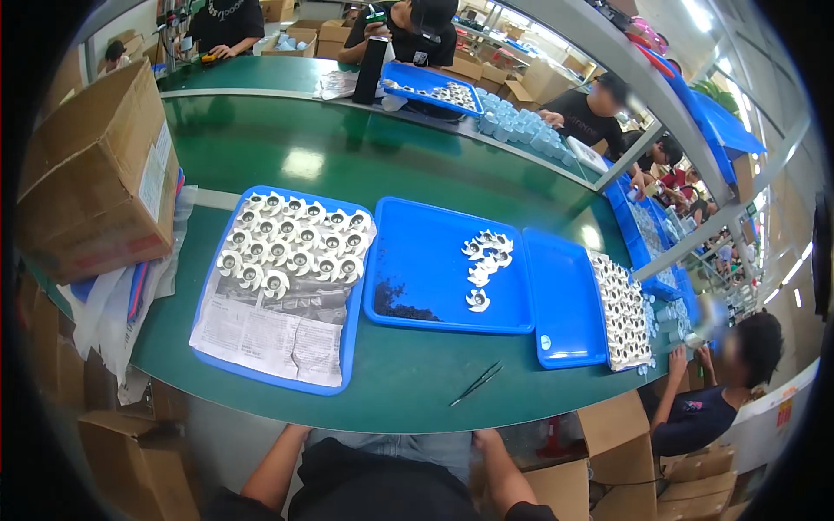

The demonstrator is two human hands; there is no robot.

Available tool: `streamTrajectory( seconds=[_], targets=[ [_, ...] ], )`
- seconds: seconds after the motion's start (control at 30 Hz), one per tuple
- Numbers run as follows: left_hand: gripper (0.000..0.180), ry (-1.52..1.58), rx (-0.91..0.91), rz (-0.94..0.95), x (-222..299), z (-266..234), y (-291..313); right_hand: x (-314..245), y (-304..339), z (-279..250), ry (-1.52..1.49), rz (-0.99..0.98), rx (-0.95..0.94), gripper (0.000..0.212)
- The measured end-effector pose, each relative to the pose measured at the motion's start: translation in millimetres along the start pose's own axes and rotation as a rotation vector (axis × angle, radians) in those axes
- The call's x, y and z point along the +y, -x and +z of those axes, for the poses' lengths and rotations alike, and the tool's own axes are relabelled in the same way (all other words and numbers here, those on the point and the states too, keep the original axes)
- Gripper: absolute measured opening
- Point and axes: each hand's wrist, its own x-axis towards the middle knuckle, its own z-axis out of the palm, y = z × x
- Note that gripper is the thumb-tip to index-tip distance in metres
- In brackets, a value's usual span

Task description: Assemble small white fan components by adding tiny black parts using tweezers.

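Both my forearms reach toward the green table's near edge. My left hand (pixel 298 430) and my right hand (pixel 483 437) rest low by my lap, their fingers hidden at the edge. Nearest on the tabletop lies a pair of dark tweezers (pixel 476 385). A blue tray (pixel 346 369) to the left, lined with newspaper (pixel 261 334), carries rows of white fan-shaped impellers (pixel 300 260) with dark centres. In the middle blue tray (pixel 417 260), several more impellers (pixel 478 300) sit in a loose cluster toward its right side.
Another blue tray (pixel 569 304) stands at the right, beside a newspaper-lined batch of impellers (pixel 621 313). A cardboard box (pixel 95 174) is at the far left. Co-workers sit across and to the right, near pale blue parts (pixel 521 126). Open cartons (pixel 617 434) stand below right.
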Motion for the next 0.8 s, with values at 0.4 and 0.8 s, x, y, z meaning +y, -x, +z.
streamTrajectory(
  seconds=[0.4, 0.8],
  targets=[
    [0.035, -0.002, 0.066, -0.068, 31, -48, -45, -110, 11, 72, 0.224, -0.166, -0.164, 0.067],
    [0.036, 0.001, 0.034, -0.179, 70, -46, -61, -93, 20, 56, 0.399, -0.266, -0.272, 0.066]
  ],
)
